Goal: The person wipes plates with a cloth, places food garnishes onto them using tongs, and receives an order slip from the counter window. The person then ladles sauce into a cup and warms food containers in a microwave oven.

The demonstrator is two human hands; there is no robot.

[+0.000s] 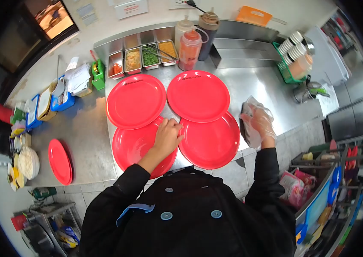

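Note:
Four red plates lie close together on the steel counter: a back left plate point(134, 103), a back right plate point(198, 96), a front left plate point(130, 147) and a front right plate point(211, 143). My bare left hand point(168, 135) is over the gap between the front plates, fingers curled in; whatever they grip is hidden. To the right of the plates is my right hand point(258, 122), covered by a clear plastic glove. Its fingers bend over a dark-edged item point(243, 126) at the counter's front edge, too covered to name.
Behind the plates stand metal pans of toppings point(150, 55) and a red sauce bottle point(190, 49). A green basket of cups point(288, 70) is at the back right. More red plates point(60, 162) lie on the left counter, near a bowl of white food point(28, 162).

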